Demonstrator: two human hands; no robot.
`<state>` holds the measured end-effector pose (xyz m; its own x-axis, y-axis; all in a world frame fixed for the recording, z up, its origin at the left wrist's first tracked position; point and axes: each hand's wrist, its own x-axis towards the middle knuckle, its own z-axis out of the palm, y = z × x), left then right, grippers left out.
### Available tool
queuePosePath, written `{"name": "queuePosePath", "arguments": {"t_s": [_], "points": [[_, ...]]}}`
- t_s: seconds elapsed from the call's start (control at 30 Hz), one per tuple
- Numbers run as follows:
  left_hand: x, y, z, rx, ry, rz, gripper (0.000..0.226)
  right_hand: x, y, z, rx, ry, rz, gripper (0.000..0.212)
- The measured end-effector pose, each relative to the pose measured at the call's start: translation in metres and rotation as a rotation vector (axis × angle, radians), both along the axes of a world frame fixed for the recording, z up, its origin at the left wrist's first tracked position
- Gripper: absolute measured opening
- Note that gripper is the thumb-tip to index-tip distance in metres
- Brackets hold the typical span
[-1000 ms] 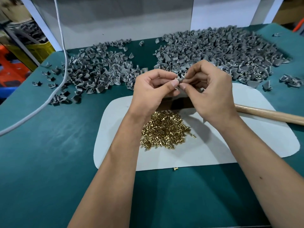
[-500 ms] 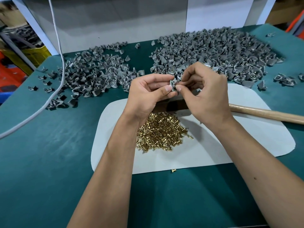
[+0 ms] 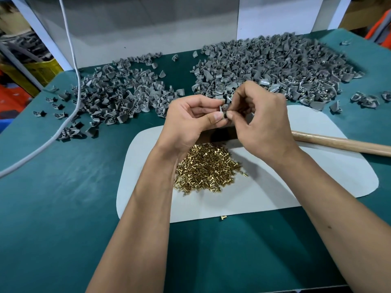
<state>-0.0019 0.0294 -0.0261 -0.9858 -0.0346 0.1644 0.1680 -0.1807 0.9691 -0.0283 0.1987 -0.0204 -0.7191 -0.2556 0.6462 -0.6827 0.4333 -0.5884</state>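
Right now both hands are raised over the white mat [image 3: 296, 187], above the brass pin heap [image 3: 207, 168]. Left hand [image 3: 190, 121]: fingers curled, thumb and forefinger pinching a small grey part [image 3: 224, 108]. Right hand [image 3: 260, 121]: also curled, thumb and fingertips pinching the same part from the other side. Can't tell if it also holds a pin, too small. Part sits between the 2 thumbs, clear of the green table [image 3: 63, 208].

At the back are 2 heaps of the same parts: left pile [image 3: 118, 98] smaller, right pile [image 3: 275, 68] bigger. Wooden handle [image 3: 338, 143] lies across the mat's right edge. 1 stray pin [image 3: 223, 217] is just off the mat's near edge. White cable [image 3: 72, 60] crosses the left pile.
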Motion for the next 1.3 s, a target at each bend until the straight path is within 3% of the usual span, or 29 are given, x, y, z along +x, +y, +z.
{"name": "queuePosePath", "arguments": {"t_s": [0.43, 0.83, 1.2, 1.3], "points": [[0.001, -0.003, 0.001, -0.028, -0.024, 0.005, 0.025, 0.003, -0.002, -0.001, 0.041, 0.05, -0.013, 0.021], [0.0, -0.005, 0.003, 0.075, -0.101, -0.015, 0.024, -0.002, 0.002, -0.004, 0.055, 0.111, -0.022, 0.014], [0.0, 0.007, 0.004, -0.079, -0.02, 0.121, 0.015, -0.005, 0.002, -0.005, 0.047, 0.132, -0.109, 0.008], [-0.001, 0.013, 0.002, -0.199, 0.078, 0.171, 0.027, -0.004, 0.001, -0.005, 0.035, 0.094, -0.133, 0.01]]}}
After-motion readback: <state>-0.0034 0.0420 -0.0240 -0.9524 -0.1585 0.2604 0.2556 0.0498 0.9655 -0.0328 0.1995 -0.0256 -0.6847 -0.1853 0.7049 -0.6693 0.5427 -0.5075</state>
